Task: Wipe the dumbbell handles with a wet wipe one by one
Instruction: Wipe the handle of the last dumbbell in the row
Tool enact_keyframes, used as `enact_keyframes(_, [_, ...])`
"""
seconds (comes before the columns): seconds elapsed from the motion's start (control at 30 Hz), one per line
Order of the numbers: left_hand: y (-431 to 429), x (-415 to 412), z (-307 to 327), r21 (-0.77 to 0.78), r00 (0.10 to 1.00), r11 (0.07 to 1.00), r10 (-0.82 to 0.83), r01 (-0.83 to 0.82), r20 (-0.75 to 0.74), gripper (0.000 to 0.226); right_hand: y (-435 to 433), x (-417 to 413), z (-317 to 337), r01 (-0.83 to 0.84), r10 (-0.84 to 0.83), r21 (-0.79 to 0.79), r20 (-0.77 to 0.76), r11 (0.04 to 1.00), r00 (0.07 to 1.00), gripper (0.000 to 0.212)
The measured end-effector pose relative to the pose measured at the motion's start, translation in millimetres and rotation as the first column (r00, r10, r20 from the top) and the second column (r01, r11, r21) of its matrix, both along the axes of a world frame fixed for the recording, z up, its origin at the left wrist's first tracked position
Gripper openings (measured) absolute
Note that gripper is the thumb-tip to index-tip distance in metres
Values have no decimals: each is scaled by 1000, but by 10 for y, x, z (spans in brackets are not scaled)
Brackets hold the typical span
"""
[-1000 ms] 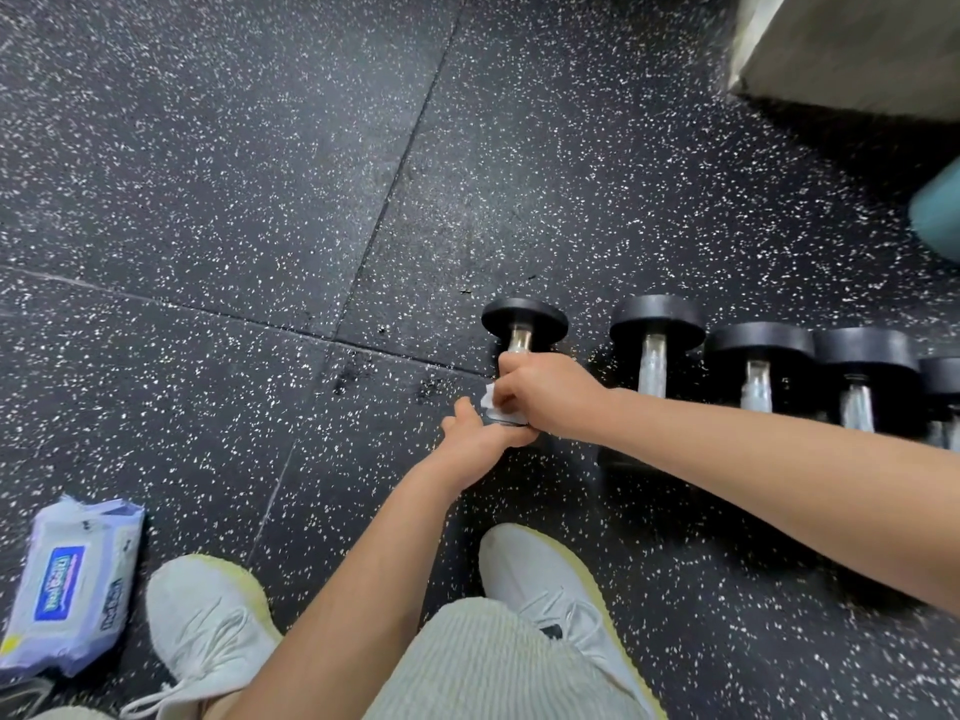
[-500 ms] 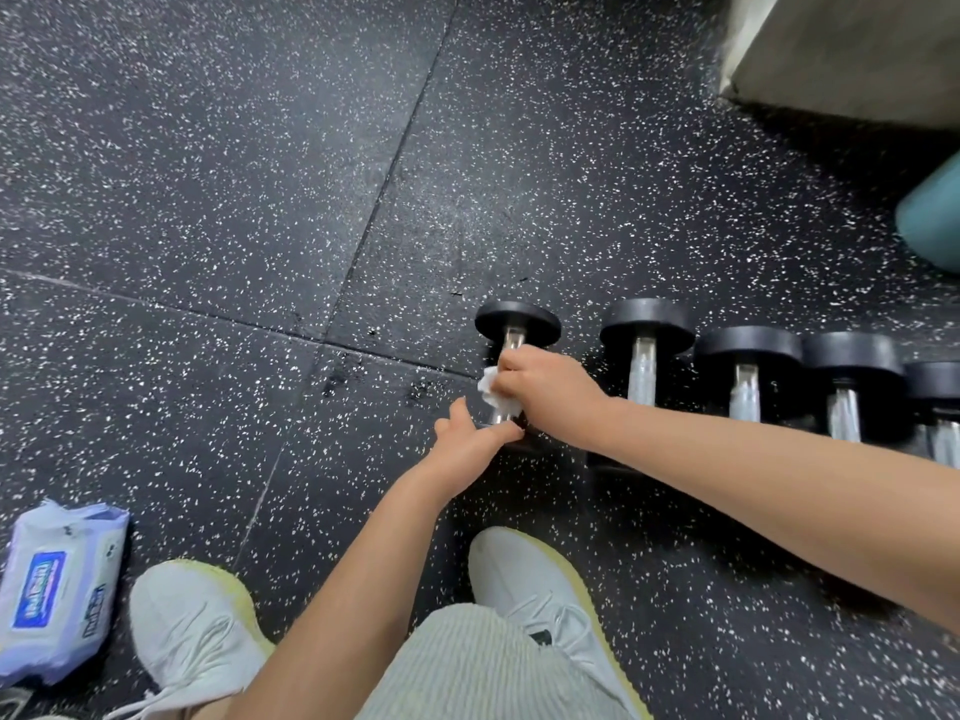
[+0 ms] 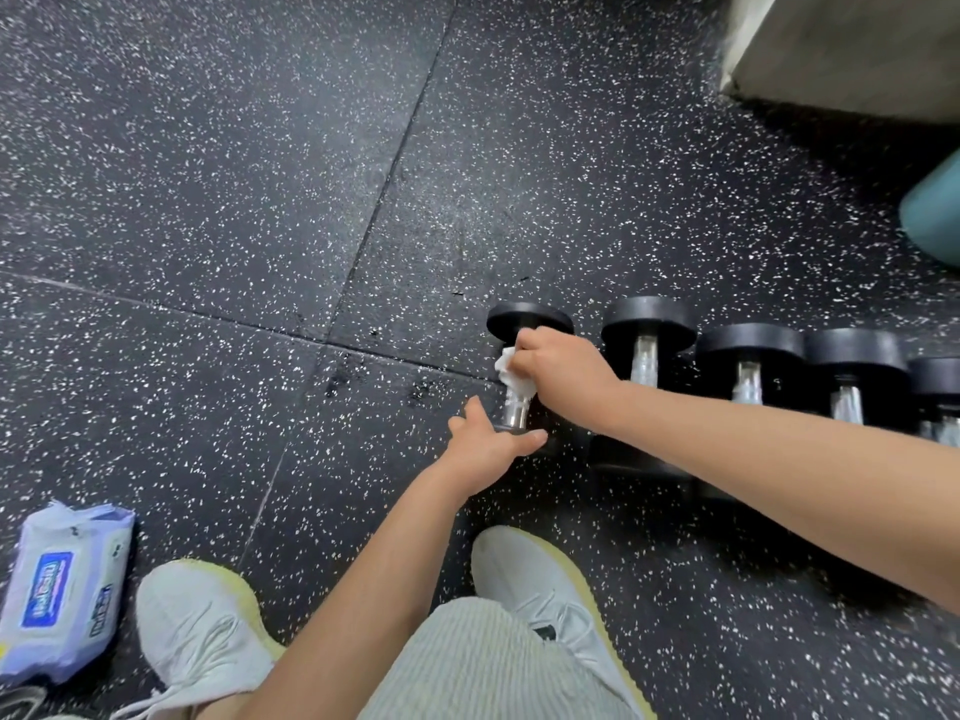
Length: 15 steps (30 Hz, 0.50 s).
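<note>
Closest to the camera I see a striped trouser leg (image 3: 483, 662) and 2 pale shoes with yellow soles: the left shoe (image 3: 197, 631) and the right shoe (image 3: 540, 579), both flat on the floor (image 3: 208, 200), which is black with white specks. At the left edge, just beside the left shoe, lies a pack (image 3: 62, 595) of wipes, pale violet with a blue label.

A little farther, the left hand (image 3: 483, 444) rests on the near end of the dumbbell (image 3: 527, 319). Its fingers are spread and quite straight, the thumb points right, and it holds nothing; the near head is almost all hidden under it. The dumbbell lies on the floor with its handle (image 3: 515, 410) pointing away from me. The right hand (image 3: 561, 376), on an arm stretched across from the right, is closed round the far part of the handle, with the white wipe (image 3: 511, 368) pressed between the fingers and the metal. Below the fist a short piece of bare shiny handle shows.

To the right of this dumbbell 4 more dumbbells (image 3: 750, 350) lie in a row, side by side, with black heads and silver handles; the last one is cut by the frame edge. Far at the top right stands a grey block (image 3: 857, 49), and below it, at the right edge, a teal thing (image 3: 935, 210) that I cannot identify.
</note>
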<state>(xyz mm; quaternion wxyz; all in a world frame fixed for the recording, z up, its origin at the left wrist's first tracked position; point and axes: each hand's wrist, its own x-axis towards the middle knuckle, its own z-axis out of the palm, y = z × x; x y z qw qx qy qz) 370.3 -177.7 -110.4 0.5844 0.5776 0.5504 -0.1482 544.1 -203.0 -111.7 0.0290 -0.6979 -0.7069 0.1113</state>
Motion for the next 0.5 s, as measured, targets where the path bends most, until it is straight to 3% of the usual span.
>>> enact_keyframes(0.17, [-25,39,-29,20,1000,1000,-8,8,-15,130,66,-25,36,150,-151,41,18,988,988,19])
enact_keyframes(0.37, [-124,93,-45,110,997,992,-57,61,-45,130,-149,-107,11,-24,24,-62,0,998,1000,11])
enact_keyframes(0.5, [-201,168,-3,158,991,981,-98,112,-92,127,-22,11,46,55,-54,-29,46,998,997,14])
